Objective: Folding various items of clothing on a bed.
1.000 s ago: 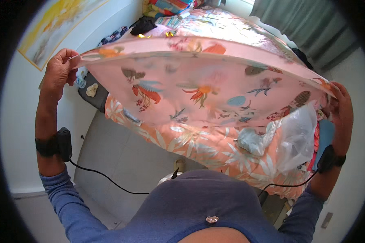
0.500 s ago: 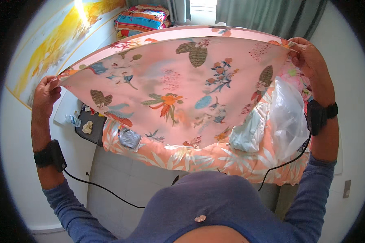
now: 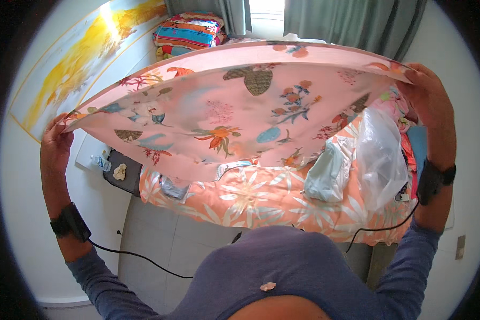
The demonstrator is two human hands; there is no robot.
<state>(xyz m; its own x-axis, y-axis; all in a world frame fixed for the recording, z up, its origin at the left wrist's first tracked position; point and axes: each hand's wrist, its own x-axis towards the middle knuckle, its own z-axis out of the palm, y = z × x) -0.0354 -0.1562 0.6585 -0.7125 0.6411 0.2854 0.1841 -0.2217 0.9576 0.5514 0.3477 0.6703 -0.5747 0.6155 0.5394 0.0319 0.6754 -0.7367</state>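
Observation:
Stretched wide between my hands is a pink floral cloth (image 3: 189,120) with orange, blue and brown prints. My left hand (image 3: 57,141) pinches its left corner, and my right hand (image 3: 428,98) grips the right end, fingers partly hidden behind the edge. The far edge folds over in a band, while the middle billows above the bed. Beneath it lies an orange bedspread (image 3: 245,200) with white leaves. A pale green bundle (image 3: 325,173) and a clear plastic bag (image 3: 378,157) rest there, left of my right forearm. A small grey packet (image 3: 173,188) lies below the cloth's left part.
Folded colourful bedding (image 3: 189,32) is stacked at the far left, near grey-green curtains (image 3: 352,24). A dark case (image 3: 122,173) and a plastic bottle (image 3: 99,162) are by the left wall. Clothes (image 3: 405,144) pile up at the right. Cables run from both wrist straps.
Both hands have moved slightly outward and toward me, the right one more. The cloth's near hanging edge has swung up and away, uncovering more of the bedspread.

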